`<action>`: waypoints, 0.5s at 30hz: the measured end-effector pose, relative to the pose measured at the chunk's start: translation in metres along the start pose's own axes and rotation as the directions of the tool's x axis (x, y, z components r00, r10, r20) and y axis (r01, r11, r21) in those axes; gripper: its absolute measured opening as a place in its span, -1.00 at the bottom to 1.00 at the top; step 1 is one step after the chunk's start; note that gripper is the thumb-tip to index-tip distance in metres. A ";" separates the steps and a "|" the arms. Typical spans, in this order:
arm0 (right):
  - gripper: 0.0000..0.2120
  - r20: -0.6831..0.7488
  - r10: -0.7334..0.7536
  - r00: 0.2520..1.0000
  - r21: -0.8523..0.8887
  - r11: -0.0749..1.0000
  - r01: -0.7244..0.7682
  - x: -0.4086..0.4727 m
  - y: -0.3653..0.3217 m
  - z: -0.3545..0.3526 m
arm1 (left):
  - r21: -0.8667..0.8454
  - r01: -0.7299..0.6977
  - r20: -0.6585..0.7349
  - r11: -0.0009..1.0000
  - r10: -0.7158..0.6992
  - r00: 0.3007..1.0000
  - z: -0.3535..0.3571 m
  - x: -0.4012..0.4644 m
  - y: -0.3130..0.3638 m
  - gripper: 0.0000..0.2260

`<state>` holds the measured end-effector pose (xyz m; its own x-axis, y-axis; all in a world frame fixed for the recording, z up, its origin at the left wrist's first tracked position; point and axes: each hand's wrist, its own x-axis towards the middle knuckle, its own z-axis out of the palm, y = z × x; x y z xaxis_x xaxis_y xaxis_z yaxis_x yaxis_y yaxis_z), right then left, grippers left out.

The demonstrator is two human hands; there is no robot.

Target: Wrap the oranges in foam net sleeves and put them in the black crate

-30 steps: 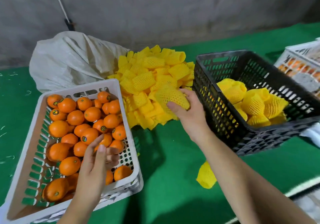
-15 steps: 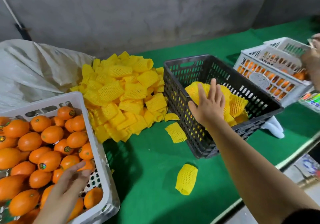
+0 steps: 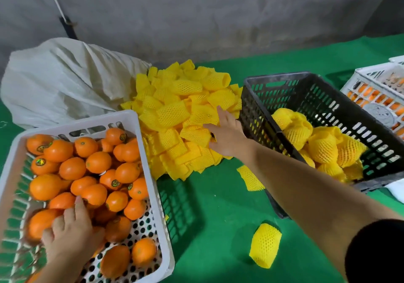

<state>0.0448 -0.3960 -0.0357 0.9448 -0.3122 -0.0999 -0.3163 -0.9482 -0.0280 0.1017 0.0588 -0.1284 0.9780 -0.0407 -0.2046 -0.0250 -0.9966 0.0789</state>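
- The oranges (image 3: pixel 87 169) in the white crate (image 3: pixel 150 173) carry small round stickers, dark with a gold or green mark, for example at the top of the heap (image 3: pixel 123 137) and in its middle (image 3: pixel 115 183); their print is too small and blurred to read.
- The white crate at the far right (image 3: pixel 371 99) shows a round embossed emblem (image 3: pixel 379 114) on its side wall; no letters can be made out.
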 end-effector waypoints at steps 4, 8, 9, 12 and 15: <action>-0.43 0.133 -0.013 0.991 -0.108 0.994 0.028 0.042 -0.018 -0.001 | -0.127 0.052 0.037 0.991 -0.047 0.998 0.008 0.002 -0.001 -0.09; -0.39 0.195 0.003 0.981 -0.173 0.984 0.031 0.056 -0.031 0.008 | -0.411 -0.006 -0.058 0.911 -0.020 0.998 0.005 0.014 0.008 -0.11; -0.38 0.160 -0.003 0.987 -0.158 0.987 0.029 0.056 -0.033 0.011 | -0.397 -0.032 -0.083 0.917 0.000 0.997 0.004 0.017 0.009 -0.12; -0.45 -0.047 -0.048 0.998 -0.017 0.999 0.047 0.045 -0.037 0.013 | -0.342 -0.089 -0.133 0.935 0.046 0.990 -0.001 0.020 0.009 -0.25; -0.58 -0.276 -0.080 0.958 0.204 0.969 0.140 0.023 -0.046 0.006 | -0.469 -0.143 -0.152 0.872 0.080 0.985 -0.010 0.011 0.009 -0.31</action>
<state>0.0805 -0.3595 -0.0425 0.9540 -0.2391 0.1808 -0.1919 -0.9505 -0.2445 0.1142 0.0501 -0.1206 0.9930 -0.1089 -0.0465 -0.0648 -0.8290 0.5555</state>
